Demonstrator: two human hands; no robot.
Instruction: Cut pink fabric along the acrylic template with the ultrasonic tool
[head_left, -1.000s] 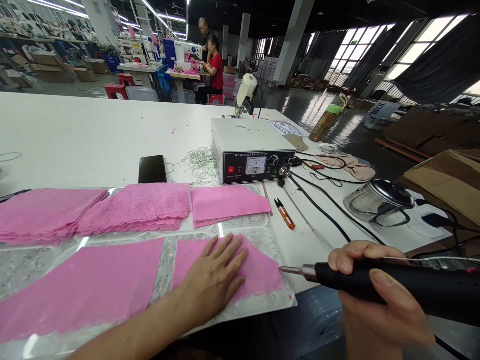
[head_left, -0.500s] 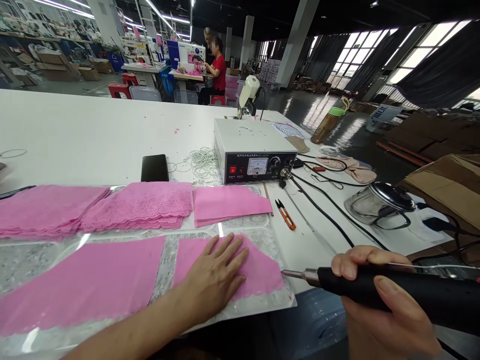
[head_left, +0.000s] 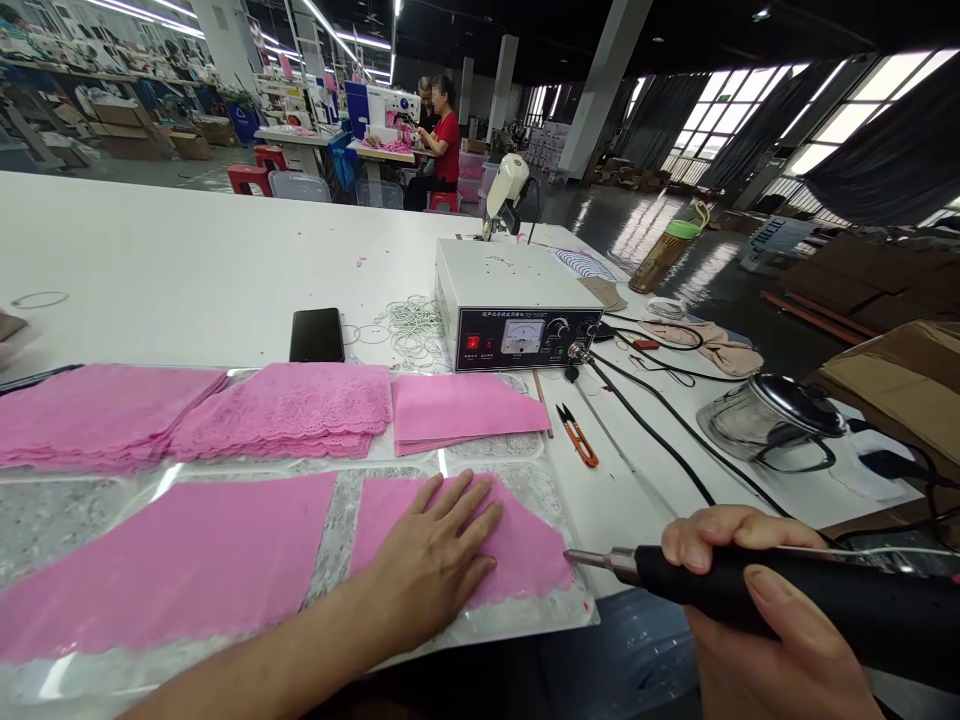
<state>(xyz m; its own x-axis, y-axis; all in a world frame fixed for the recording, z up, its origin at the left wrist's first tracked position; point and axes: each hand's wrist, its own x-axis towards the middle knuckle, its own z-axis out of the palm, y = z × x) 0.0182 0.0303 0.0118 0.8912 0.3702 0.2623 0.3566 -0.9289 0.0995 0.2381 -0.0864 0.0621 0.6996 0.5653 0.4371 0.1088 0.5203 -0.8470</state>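
Observation:
My left hand lies flat with fingers stretched over a pink fabric piece on a clear template sheet. In my right hand is a black handheld ultrasonic welder, its fingers wrapped round the grip. The welder's metal tip is at the right corner of that pink piece; whether it touches cannot be told. A larger pink piece lies flat to the left. Behind are a stack of pink lace pieces, plain pink pieces and another pink stack.
A control box with cables stands at the back. Orange thread snips, a glass cup, a phone and pale elastic loops lie around it. A cardboard box is at the right. A person in red sits beyond.
The view has shifted slightly, so the table's things sit a little further right. My left hand stays on the pink piece, and the welder tip remains at its right corner.

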